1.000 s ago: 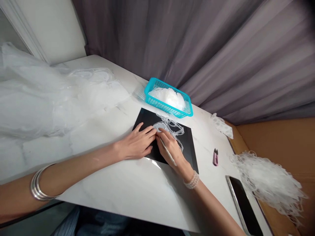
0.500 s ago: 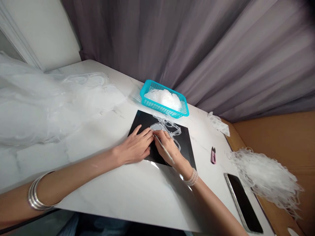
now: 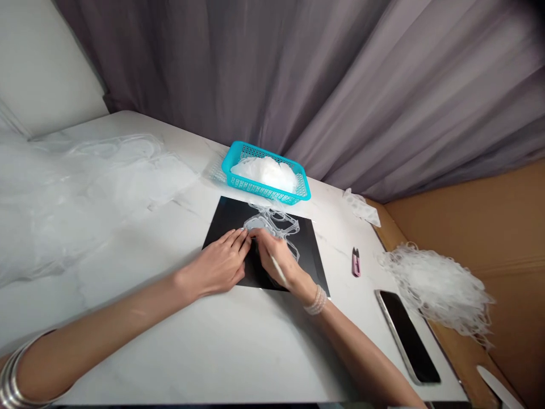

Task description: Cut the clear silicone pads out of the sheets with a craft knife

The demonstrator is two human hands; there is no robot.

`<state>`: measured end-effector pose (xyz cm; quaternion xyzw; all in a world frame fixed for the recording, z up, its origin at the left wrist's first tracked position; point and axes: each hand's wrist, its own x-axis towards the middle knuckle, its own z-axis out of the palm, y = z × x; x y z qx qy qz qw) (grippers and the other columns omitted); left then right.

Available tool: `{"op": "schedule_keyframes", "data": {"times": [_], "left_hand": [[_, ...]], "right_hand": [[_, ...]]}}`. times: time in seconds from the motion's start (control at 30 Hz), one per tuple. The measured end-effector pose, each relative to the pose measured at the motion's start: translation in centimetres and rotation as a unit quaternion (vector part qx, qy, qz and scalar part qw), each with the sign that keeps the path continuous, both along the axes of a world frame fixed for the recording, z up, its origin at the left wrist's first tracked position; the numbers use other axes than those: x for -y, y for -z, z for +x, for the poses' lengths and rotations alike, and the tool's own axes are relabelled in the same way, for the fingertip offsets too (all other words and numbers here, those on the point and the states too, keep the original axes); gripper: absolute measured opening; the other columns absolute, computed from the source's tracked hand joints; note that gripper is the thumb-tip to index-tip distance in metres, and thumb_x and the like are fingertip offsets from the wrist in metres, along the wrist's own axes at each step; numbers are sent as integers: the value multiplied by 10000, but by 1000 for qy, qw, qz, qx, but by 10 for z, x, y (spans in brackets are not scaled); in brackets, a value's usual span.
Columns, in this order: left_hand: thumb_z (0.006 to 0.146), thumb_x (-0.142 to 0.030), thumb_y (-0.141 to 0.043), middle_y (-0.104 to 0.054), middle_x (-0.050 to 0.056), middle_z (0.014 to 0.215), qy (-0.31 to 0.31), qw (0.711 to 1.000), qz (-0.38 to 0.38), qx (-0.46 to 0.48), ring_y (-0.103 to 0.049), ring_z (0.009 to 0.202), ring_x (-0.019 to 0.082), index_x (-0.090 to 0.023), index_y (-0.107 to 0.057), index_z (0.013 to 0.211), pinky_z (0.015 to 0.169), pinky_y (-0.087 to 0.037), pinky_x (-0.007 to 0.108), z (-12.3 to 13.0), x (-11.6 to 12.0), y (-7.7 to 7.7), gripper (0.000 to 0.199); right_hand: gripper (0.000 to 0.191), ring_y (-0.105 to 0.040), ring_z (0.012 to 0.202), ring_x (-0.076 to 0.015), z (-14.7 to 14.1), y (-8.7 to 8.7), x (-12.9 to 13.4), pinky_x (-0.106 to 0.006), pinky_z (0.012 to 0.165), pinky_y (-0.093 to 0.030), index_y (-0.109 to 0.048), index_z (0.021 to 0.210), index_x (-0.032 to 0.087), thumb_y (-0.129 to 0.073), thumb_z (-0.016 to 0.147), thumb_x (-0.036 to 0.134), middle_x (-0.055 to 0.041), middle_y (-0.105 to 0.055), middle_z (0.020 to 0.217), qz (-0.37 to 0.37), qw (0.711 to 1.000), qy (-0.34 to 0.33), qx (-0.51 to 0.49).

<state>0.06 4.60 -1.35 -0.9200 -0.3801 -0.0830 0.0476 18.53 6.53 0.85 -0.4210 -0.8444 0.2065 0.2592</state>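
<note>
A black mat (image 3: 225,216) lies on the white marbled table, with a translucent cut-out sheet (image 3: 293,226) on it. My left hand (image 3: 223,261) rests on the mat's left part, fingers close together, fingertips at the sheet's lower left edge. Pinched in my right hand (image 3: 276,255) is a thin pale tool (image 3: 279,270), its shaft slanting back over the palm. Its tip is hidden by my fingers, which meet my left fingertips. Whether my left fingers grip a bit of the sheet is too small to tell.
Behind the mat stands a turquoise basket (image 3: 267,190) with white pieces inside. A pile of translucent sheets (image 3: 76,199) covers the left. At the right are pink snips (image 3: 356,263), a phone (image 3: 407,338), a small dotted white piece (image 3: 361,208) and a heap of clear scraps (image 3: 440,289).
The view has shifted, so the table things appear further left. My left fingers have drawn closer together. Both hands stay at the same part of the sheet, the tool still in my right hand.
</note>
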Motion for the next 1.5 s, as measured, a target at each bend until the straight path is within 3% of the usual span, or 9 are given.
{"op": "schedule_keyframes", "data": {"times": [0.1,0.2,0.33,0.6,0.83,0.93,1.07,1.27,1.5], "left_hand": [[939,-220,-385,-464,289,1478,4,1000,10,-12,-406,1420,363,68,-451,1421,1164,-323,469,1,0,-1,565],[923,-211,-396,-466,270,1486,5,1000,15,-18,-397,1429,344,47,-461,1420,1168,-316,452,1,0,-2,563],[927,-221,-398,-477,270,1478,4,1000,23,-16,-405,1424,345,49,-475,1409,1172,-307,456,2,0,-1,557],[960,-227,-369,-554,200,1434,-14,985,-94,147,-370,1445,330,-52,-572,1317,1186,-279,529,-1,-3,-22,446],[939,-703,-258,-751,156,1005,-112,623,-548,547,-728,936,269,-115,-679,1070,865,-581,425,20,-25,-57,735],[829,-609,-616,-753,120,938,-133,516,-600,596,-718,810,209,-113,-713,973,782,-585,347,28,-35,-51,526],[715,-315,-789,-750,70,878,-167,544,-560,602,-695,795,160,-119,-738,956,715,-545,253,28,-35,-41,315],[729,-254,-762,-749,67,778,-182,591,-537,575,-692,702,161,-114,-743,875,635,-515,245,23,-29,-51,203],[755,-357,-757,-743,68,733,-190,634,-511,548,-680,655,160,-120,-713,801,602,-527,249,20,-35,-54,246]], "right_hand": [[156,-705,830,-167,44,-8,-19,-326,818,-582,-668,1005,198,-532,929,190,-62,-737,992,-56,969,124,-204],[128,-734,842,-159,119,-24,-37,-286,824,-614,-662,897,187,-723,791,148,-34,-743,873,-147,826,256,-479],[224,-745,680,-156,188,-40,-36,-260,703,-657,-615,841,202,-716,729,36,17,-677,666,-188,774,302,-523],[250,-751,992,-218,111,-61,-10,-397,992,-575,-631,1038,206,-712,805,165,-34,-775,884,-219,792,190,-537],[307,-683,1142,-257,33,-71,35,-463,988,-542,-641,1161,268,-514,983,485,-85,-719,1216,-133,960,66,-237],[591,-715,1048,-252,29,-72,41,-429,903,-567,-650,1238,275,-232,1011,626,-81,-750,1121,-129,980,39,-150],[664,-652,540,-174,39,-77,14,-303,595,-538,-681,1010,207,-182,1006,644,-14,-665,572,-59,972,130,-189],[308,-684,991,-214,37,-69,-42,-370,880,-526,-433,779,238,-634,908,433,-43,-706,949,-151,973,-71,-161],[334,-609,689,-147,30,-49,-56,-264,621,-462,-327,740,244,-639,851,282,31,-602,716,-203,960,-86,-174]]}}
